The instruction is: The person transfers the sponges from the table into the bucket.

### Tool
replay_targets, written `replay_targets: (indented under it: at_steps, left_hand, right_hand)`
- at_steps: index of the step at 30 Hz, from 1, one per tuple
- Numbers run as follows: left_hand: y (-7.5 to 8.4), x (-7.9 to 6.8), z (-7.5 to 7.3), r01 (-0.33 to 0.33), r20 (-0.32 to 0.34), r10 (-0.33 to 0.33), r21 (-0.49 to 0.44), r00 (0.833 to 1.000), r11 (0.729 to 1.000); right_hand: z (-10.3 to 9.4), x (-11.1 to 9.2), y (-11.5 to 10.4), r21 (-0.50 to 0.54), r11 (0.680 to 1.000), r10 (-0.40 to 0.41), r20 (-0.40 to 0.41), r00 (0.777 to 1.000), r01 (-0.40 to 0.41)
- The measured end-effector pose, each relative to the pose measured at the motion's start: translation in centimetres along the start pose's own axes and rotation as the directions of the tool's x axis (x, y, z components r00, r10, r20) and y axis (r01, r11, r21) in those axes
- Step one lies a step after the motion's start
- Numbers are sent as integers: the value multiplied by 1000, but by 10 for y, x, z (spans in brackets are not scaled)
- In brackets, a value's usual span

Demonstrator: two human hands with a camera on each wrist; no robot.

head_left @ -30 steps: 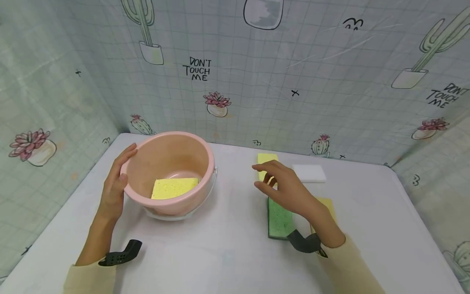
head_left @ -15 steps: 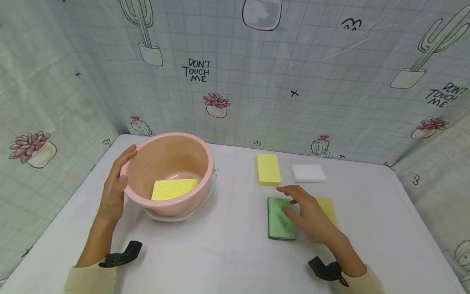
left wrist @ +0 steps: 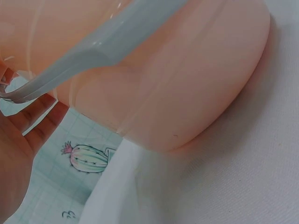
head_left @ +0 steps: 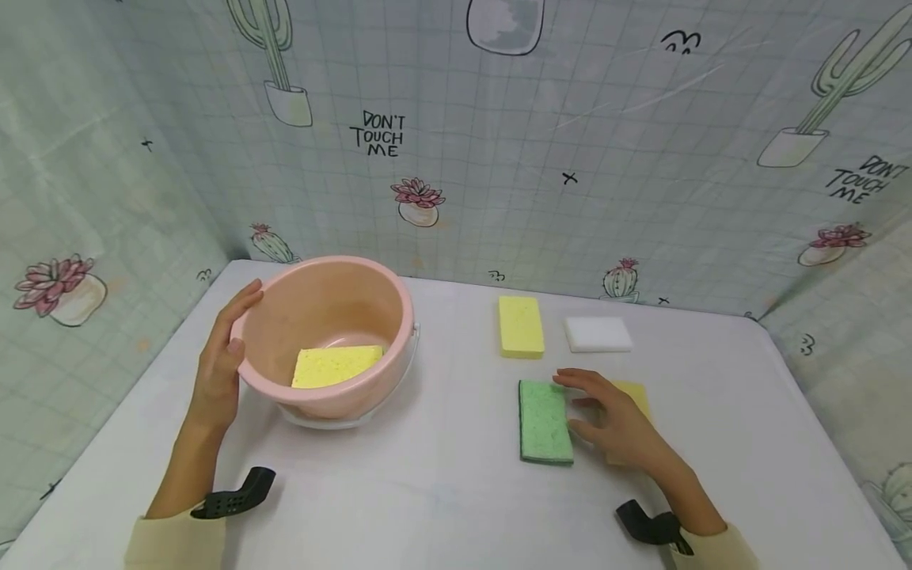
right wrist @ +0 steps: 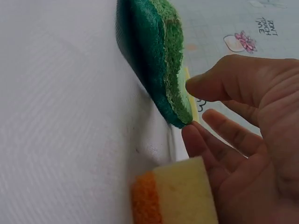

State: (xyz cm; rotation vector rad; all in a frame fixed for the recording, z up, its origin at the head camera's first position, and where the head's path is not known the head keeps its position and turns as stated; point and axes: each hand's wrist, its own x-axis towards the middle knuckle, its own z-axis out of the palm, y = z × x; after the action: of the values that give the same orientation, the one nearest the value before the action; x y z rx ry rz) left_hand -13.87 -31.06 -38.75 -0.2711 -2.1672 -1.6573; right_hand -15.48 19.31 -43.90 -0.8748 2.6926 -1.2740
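Note:
My left hand (head_left: 221, 356) rests against the left side of a pink bucket (head_left: 356, 396), with thumb and fingers spread along its outside near the rim. In the left wrist view, fairly straight fingers (left wrist: 44, 121) touch the bucket's wall behind its grey handle (left wrist: 93, 56). A yellow sponge (head_left: 336, 366) lies inside the bucket. My right hand (head_left: 620, 419) hovers with loosely bent fingers at the right edge of a green sponge (head_left: 545, 423) with a darker underside. Its thumb is very near that sponge; contact is unclear. A yellow sponge with an orange layer (right wrist: 180, 191) lies partly hidden beneath this hand.
Behind the green sponge lies another yellow sponge (head_left: 521, 326), with a white sponge block (head_left: 598, 334) to its right. All stand on a white table (head_left: 456, 491). A patterned curtain (head_left: 484, 142) walls off the back and both sides.
My right hand has moved right and toward me, from above the far yellow sponge to the right edge of the green sponge. The left hand and bucket hold still.

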Motion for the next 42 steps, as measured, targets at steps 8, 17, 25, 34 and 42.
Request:
replay_targets:
  at_steps: [8,17,25,34,42]
  left_hand:
    - [1,0,-1,-5,2,5,10,1000,1000]
    - [0,1,-1,6,0,-6,-14,1000,1000]
    - [2,0,-1,-3,8,3,-6,1000,1000]
    - [1,-1,-1,24,-12,-25,-36,1000,999]
    - [4,0,1,15,-8,-15,-16,1000,1000]
  right_hand:
    - [5,2,3,-37,999,14,-34,999,-15]
    - [6,0,0,-122,992,38,-47,998,-44]
    - [8,1,-1,-145,989,-1,-55,998,-7]
    - [7,-1,-7,-41,999,3,-28,1000,-4]
    - [8,-2,-14,8,999,53,38,998,-54]
